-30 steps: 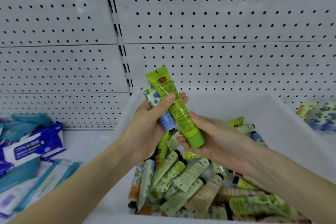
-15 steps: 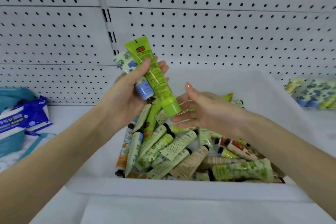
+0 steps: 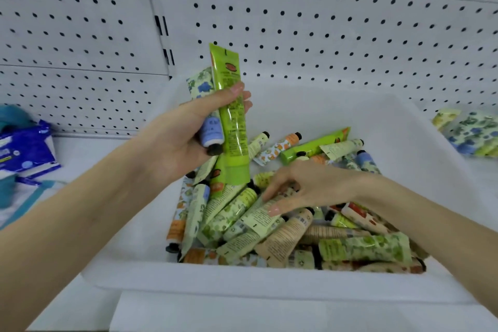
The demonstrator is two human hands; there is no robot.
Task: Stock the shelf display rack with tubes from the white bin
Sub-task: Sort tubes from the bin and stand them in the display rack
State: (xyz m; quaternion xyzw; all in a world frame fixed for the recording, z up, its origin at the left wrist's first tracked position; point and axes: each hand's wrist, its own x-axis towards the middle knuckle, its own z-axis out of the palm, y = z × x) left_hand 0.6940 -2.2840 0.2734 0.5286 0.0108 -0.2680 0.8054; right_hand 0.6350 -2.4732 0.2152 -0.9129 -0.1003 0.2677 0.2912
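My left hand (image 3: pixel 177 140) holds two tubes upright above the white bin (image 3: pixel 215 275): a bright green tube (image 3: pixel 231 127) with its cap down, and behind it a blue-flowered tube (image 3: pixel 200 89) with a pale blue lower end. My right hand (image 3: pixel 304 186) reaches down into the bin, its fingers touching a pale green leaf-print tube (image 3: pixel 258 217) in the pile. The bin holds several small tubes in green, beige and orange prints, among them another bright green tube (image 3: pixel 315 147) lying at the back.
A white pegboard wall (image 3: pixel 323 35) rises behind the bin. Flowered tubes (image 3: pixel 469 135) lie on the shelf at the right. Blue wipe packs (image 3: pixel 24 151) sit on the shelf at the left.
My right hand has let go of the bright green tube and dropped into the pile of tubes. My left hand keeps both tubes and has turned them more upright.
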